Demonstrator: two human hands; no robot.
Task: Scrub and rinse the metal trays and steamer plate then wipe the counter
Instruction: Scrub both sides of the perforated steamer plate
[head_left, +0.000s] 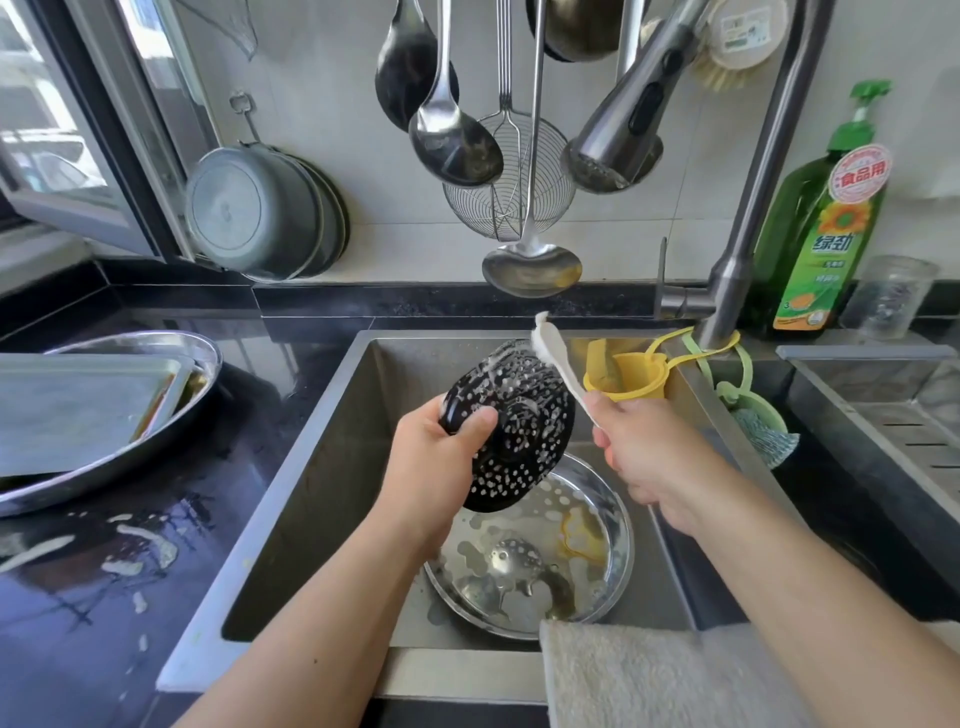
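Steamer plate (511, 426), dark, round and full of small holes, is held tilted above the sink (311, 457), its upper face streaked with white suds. The left hand (436, 457) grips it by the lower left edge, thumb across the top and fingers wrapped underneath. The right hand (641, 447) is closed around the handle of a white brush (553, 358), whose head rests against the plate's upper right rim. Directly below the plate, on the sink floor, lies a round metal tray (597, 551) holding shallow water, soap foam and a yellowish smear; something perforated shows in it, which may be only the plate's reflection, since the glare makes it hard to tell. On the dark counter (104, 597) to the left sits an oval metal tray (171, 431) with a rectangular metal tray (78, 410) laid inside it, the rectangular one showing an orange-brown residue along its right edge. Wet patches and pale soapy streaks mark the counter in front of them. A beige towel (649, 675) hangs over the sink's near rim at the right. The faucet (623, 135) head hangs over the sink, above the plate, and a green bottle of dish soap (826, 234) stands against the wall behind it.
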